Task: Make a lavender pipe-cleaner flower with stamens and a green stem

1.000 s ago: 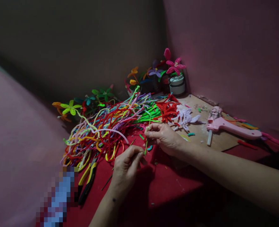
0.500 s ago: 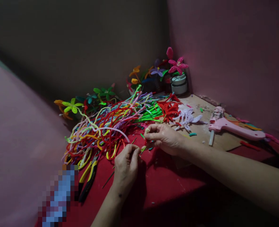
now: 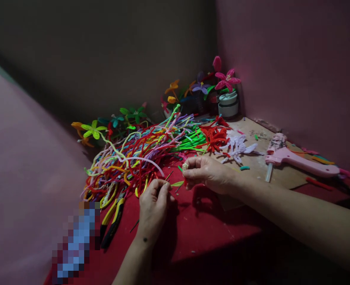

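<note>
My right hand pinches a small pale yellow piece between thumb and fingertips, above the red cloth. To its left, my left hand is closed, thumb against index finger; whatever lies between those fingertips is too small to make out. A yellow-green leaf-like strip shows in the gap between the hands. Just beyond them lies a large tangled pile of coloured pipe cleaners, with a green bundle at its right side.
Yellow-black pliers lie left of my left hand. A pink glue gun rests on a brown board beside red and white fuzzy pieces. Pipe-cleaner flowers and a lidded jar stand at the back.
My left hand has moved slightly left, and the gap between the hands is wider. The yellow-green strip shows more fully. The whole view has shifted a little.
</note>
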Action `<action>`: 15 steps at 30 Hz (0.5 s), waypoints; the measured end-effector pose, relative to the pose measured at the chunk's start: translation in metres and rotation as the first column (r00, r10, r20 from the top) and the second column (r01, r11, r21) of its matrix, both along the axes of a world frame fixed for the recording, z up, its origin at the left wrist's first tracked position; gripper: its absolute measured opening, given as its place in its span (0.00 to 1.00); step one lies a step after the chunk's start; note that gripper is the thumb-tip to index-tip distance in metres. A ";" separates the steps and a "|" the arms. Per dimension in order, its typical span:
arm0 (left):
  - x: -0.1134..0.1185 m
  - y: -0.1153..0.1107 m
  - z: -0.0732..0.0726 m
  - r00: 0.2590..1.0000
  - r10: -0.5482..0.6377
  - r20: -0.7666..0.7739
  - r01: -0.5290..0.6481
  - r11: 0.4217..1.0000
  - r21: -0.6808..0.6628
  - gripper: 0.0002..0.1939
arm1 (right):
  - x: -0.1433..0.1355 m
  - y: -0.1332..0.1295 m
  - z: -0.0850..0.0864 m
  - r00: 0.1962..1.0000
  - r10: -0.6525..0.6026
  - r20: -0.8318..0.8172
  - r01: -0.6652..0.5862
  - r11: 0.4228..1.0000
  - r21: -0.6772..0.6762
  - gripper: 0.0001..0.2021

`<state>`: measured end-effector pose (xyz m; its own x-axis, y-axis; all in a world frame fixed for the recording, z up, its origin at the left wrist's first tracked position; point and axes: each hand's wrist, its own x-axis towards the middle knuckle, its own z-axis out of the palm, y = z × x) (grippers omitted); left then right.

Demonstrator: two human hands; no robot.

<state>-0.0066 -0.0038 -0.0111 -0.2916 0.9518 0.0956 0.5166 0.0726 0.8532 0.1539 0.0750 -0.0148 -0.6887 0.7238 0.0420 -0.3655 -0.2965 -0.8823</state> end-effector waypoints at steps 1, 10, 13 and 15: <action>0.000 -0.001 0.001 1.000 0.003 0.012 -0.003 1.000 0.001 0.08 | 0.000 0.001 -0.001 1.000 -0.014 0.002 0.014 1.000 0.012 0.08; 0.001 -0.002 -0.006 0.991 -0.093 -0.100 0.107 0.983 0.150 0.05 | 0.001 -0.002 -0.002 0.976 0.192 -0.100 -0.202 0.974 -0.102 0.09; -0.003 -0.003 -0.009 0.976 -0.059 -0.207 0.098 0.978 0.184 0.05 | 0.002 -0.006 0.001 0.946 0.290 -0.146 -0.303 0.950 -0.080 0.09; -0.008 -0.003 -0.010 0.961 0.001 -0.275 0.066 0.970 0.235 0.05 | 0.004 -0.007 0.002 0.931 0.335 -0.146 -0.346 0.936 -0.058 0.08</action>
<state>-0.0141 -0.0068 -0.0211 -0.1920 0.8993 0.3929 0.7293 -0.1371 0.6703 0.1575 0.0678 -0.0132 -0.8867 0.4515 0.0998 -0.3410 -0.4926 -0.8006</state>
